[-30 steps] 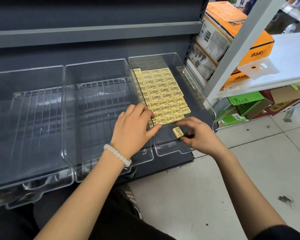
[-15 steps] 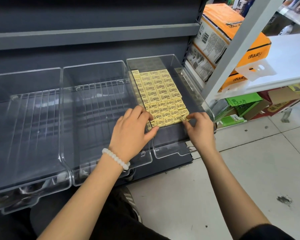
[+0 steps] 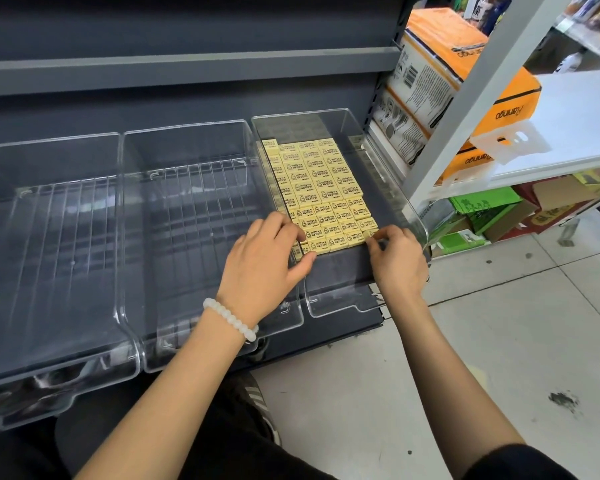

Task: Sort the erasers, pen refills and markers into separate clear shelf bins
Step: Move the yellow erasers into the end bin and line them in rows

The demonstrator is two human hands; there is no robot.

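A second ago my right hand [image 3: 397, 261] held one yellow eraser out in front of the rows. Now that last eraser [image 3: 370, 233] sits at the right end of the front row, and my fingertips pinch it there. My left hand [image 3: 265, 263] has stayed in its spot, with fingers laid flat and loose on the left end of the front row and the thumb pointing right.

In the middle right of the frame is the right bin [image 3: 392, 188], clear plastic. The yellow erasers [image 3: 323, 188] lie flat in it in tidy rows, packed close, from the back wall down to my hands. The front part of this bin has bare floor.

The middle bin [image 3: 187, 216] and the left bin [image 3: 49, 237] are clear too, and I see only their ribbed floors.

A white bead bracelet [image 3: 231, 318] is on my left wrist.
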